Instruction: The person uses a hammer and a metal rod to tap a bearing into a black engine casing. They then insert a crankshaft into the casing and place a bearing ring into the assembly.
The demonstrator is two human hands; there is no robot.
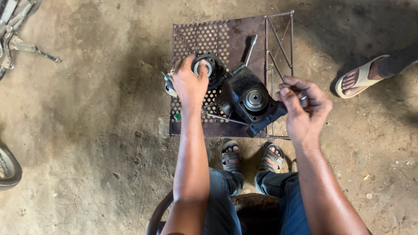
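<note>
A perforated metal stand (226, 37) sits on the dirt floor before my knees. On it lies a black cast housing (240, 87) with a round steel hub (255, 99) in its middle. My left hand (189, 82) rests on a round black ring part (214, 68) with a shiny centre, thumb and fingers around its left rim. My right hand (302, 106) is closed on a small metal piece (303, 101) beside the housing's right edge. A thin rod (226, 118) lies near the stand's front.
A socket extension bar (251, 48) lies at the stand's back. A wire frame (281, 48) forms the stand's right side. Another person's sandalled foot (359, 78) is at right. A tyre (8, 167) and metal parts (17, 39) are at left. My own sandalled feet (250, 156) are below the stand.
</note>
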